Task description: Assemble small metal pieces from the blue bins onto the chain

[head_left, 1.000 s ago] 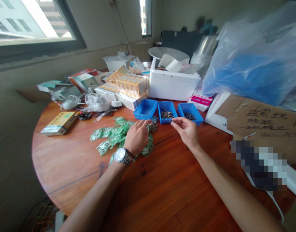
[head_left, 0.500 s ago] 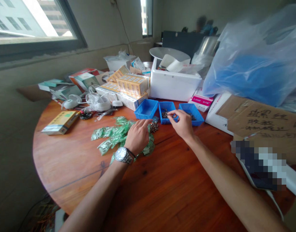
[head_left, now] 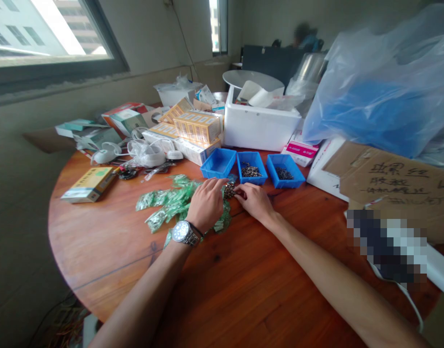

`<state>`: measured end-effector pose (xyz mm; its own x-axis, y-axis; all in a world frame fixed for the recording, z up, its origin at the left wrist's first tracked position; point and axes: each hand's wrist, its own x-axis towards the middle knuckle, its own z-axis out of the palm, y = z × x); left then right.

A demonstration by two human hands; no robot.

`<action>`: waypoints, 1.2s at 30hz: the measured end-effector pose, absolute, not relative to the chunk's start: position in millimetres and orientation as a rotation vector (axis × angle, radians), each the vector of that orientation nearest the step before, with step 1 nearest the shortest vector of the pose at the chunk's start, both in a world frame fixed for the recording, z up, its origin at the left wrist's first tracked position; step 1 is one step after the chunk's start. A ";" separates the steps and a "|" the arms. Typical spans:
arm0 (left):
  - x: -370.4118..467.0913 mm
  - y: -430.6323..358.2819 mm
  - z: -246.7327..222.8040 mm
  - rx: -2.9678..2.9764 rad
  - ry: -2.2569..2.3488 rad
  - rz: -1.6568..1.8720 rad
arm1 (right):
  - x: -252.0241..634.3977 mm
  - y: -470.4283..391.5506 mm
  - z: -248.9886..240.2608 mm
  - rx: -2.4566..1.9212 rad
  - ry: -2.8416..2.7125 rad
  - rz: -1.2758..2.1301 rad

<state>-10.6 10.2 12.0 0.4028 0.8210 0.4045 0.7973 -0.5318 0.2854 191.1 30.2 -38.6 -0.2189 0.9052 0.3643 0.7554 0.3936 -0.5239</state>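
My left hand (head_left: 206, 204), a watch on its wrist, rests over green plastic packets (head_left: 171, 203), its fingers beside a small pile of metal screws (head_left: 229, 190). What it may hold is hidden. My right hand (head_left: 256, 203) touches the pile's right side with thumb and forefinger pinched together; anything between them is too small to make out. Behind the hands stand three blue trays: the left one (head_left: 218, 163) has nothing visible in it, the middle one (head_left: 251, 168) holds screws, and the right one (head_left: 285, 171) holds darker screws.
A white foam box (head_left: 261, 126) and yellow boxes (head_left: 198, 126) stand behind the trays. White cables and a yellow carton (head_left: 87, 184) lie at the left. A cardboard box (head_left: 392, 188), a blue-filled plastic bag and a blurred-out device are at the right.
My right hand has moved from above the middle blue tray down and left to the screw pile. My left hand has stayed nearly in place.
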 end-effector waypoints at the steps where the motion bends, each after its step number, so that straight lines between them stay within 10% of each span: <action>1: -10.5 10.0 12.3 2.589 1.496 0.789 | 190.3 29.1 -38.0 -1.427 -2.037 0.285; 21: -8.4 6.9 10.8 2.603 1.458 0.802 | 209.7 -0.6 -30.2 -1.051 -0.996 1.235; 36: -8.6 7.4 11.5 2.610 1.465 0.772 | 213.8 -3.7 -21.2 -0.955 -0.878 1.214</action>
<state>-8.6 7.4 11.5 0.4264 0.8125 0.3976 0.7870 -0.5499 0.2797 213.8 -3.7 -21.2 0.1434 0.9888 0.0414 -0.3490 0.0896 -0.9328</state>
